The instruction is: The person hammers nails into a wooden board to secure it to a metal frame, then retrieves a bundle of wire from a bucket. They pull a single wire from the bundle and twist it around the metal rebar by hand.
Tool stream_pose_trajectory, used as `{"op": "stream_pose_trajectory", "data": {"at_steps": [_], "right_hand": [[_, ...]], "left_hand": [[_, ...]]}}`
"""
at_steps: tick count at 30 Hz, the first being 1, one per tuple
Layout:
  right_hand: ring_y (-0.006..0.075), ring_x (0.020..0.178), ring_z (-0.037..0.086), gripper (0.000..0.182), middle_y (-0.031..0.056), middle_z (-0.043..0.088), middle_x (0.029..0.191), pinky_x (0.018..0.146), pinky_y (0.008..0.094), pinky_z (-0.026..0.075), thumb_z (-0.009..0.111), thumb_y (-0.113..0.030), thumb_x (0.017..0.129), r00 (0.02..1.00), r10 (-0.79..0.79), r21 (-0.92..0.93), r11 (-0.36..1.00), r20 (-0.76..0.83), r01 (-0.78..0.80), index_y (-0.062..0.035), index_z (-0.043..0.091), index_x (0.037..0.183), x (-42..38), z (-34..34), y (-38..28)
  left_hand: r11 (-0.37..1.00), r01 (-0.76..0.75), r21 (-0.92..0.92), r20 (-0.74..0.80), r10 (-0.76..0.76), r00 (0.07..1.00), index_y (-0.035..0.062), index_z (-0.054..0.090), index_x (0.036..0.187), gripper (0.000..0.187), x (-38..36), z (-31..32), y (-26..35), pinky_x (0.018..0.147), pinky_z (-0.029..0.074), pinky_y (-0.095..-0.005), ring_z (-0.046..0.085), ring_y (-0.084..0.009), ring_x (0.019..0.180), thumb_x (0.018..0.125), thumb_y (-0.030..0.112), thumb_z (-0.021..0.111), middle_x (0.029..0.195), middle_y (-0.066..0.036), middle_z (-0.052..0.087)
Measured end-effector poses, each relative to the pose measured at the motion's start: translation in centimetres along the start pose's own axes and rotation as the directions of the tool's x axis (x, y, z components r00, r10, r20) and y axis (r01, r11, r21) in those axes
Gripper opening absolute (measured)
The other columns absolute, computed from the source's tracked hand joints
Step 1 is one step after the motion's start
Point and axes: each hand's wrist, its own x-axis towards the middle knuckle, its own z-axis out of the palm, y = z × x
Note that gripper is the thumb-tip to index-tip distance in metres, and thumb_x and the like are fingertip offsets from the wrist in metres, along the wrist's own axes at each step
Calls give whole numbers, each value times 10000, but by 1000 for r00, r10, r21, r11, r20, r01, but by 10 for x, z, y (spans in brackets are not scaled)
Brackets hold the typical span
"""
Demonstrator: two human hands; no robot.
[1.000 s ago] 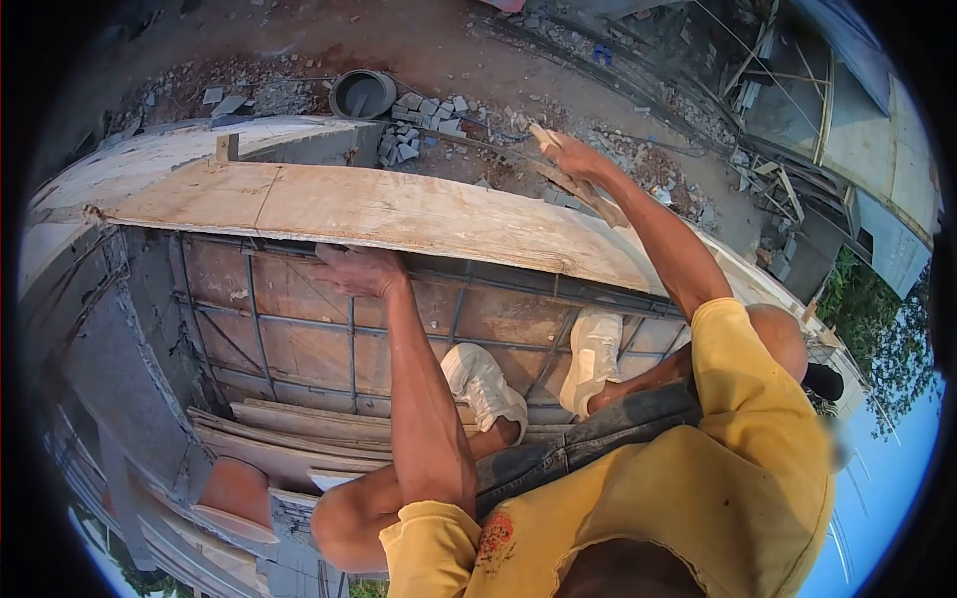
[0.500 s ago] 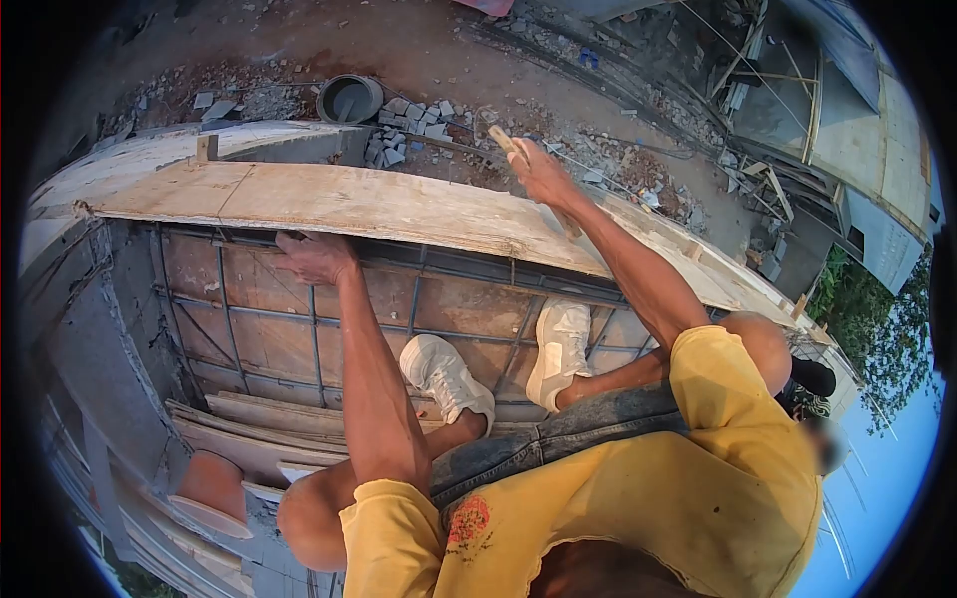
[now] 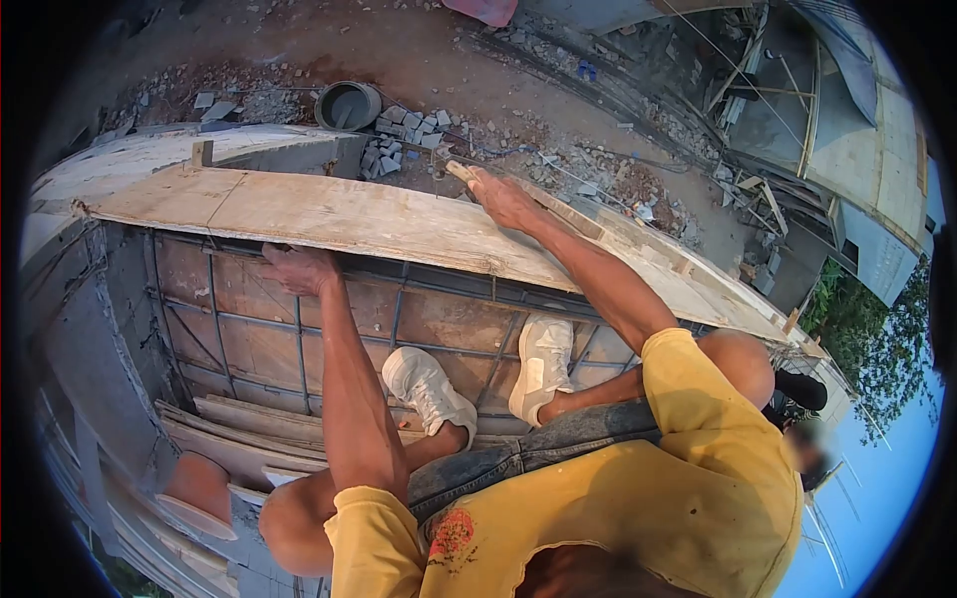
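Note:
My right hand (image 3: 505, 202) is closed around a wooden batten (image 3: 461, 172) at the far edge of a long plywood board (image 3: 339, 211). The batten's end sticks out past my fingers; my hand hides part of it. Under the near edge of that board, my left hand (image 3: 302, 269) has its fingers bent and partly covered, close to the steel rebar (image 3: 299, 344). What those fingers hold, if anything, is hidden. Below the board, the rebar grid stands before a brownish panel (image 3: 259, 284). My white shoes (image 3: 431, 384) are by the bars.
A concrete wall (image 3: 130, 329) closes the left side. Loose planks (image 3: 249, 424) lie at lower left near an orange-brown round object (image 3: 199, 488). Beyond the board, the ground holds a round tub (image 3: 348, 106), broken blocks (image 3: 399, 140) and rubble. Another person (image 3: 807, 453) is partly visible at right.
My right hand has moved left and lower with the batten, which now lies more nearly along the board. My left hand stays under the board's edge. The view has shifted slightly.

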Motion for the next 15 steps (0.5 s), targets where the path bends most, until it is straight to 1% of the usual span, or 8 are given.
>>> {"op": "stream_pose_trajectory", "data": {"at_steps": [1,5,8,9,12,13,14,15], "right_hand": [[492,926,622,532,307,647,954,820,565,442,356,-389,1055,998,-47,-7,999,-31,47,-60,384,1472,1,-2,1],[450,796,663,517,250,656,803,763,541,500,380,-381,1051,970,30,110,994,-240,-3,-95,375,1481,-21,-39,-50],[451,786,644,561,273,637,794,740,552,466,370,-422,1053,997,-34,-119,992,-64,26,-61,382,1482,-8,-6,-9],[449,863,647,566,270,657,881,773,546,482,372,-432,1047,1000,-25,-171,985,-5,23,-60,400,1473,1,8,5],[475,964,630,591,274,668,979,827,557,483,363,-457,1043,982,-187,-93,978,-12,185,-64,376,1484,30,-2,15],[362,757,650,591,175,655,869,697,500,523,345,-469,1051,932,-313,-99,949,-185,299,-76,351,1492,35,3,21],[293,690,609,578,128,617,826,640,456,516,345,-468,1053,976,-153,140,975,-158,175,-76,362,1478,31,-9,13],[223,624,568,564,81,578,783,583,413,509,345,-466,1056,996,11,373,928,-91,24,-77,372,1463,20,-30,-9]], "left_hand": [[1000,1,-7,-1,-1,1000,60,587,1235,516,0,-1,1,747,474,-597,629,-460,926,925,473,577,1113,-216,504],[1000,10,17,-18,-9,1000,51,589,1225,516,1,8,-6,745,480,-590,636,-456,924,915,464,600,1115,-211,500],[1000,4,25,-26,-3,1000,48,591,1198,500,-3,7,-5,739,480,-584,644,-448,893,906,452,627,1117,-205,497],[1000,6,15,-9,-6,1000,48,589,1196,496,-5,2,-1,739,479,-585,644,-448,891,908,450,626,1115,-206,497],[1000,11,28,13,-11,1000,44,582,1206,501,0,-13,9,747,475,-588,632,-458,916,916,452,614,1114,-224,489],[999,-5,34,6,5,1000,43,581,1210,504,-1,-10,5,748,474,-589,629,-460,921,917,452,614,1115,-227,487],[1000,-5,29,-11,5,1000,42,579,1213,507,-2,-3,4,749,473,-589,627,-462,926,917,452,613,1116,-231,485],[1000,-2,15,-19,2,1000,39,575,1226,514,-1,3,-3,745,472,-592,624,-464,929,916,446,615,1121,-234,483]]}}
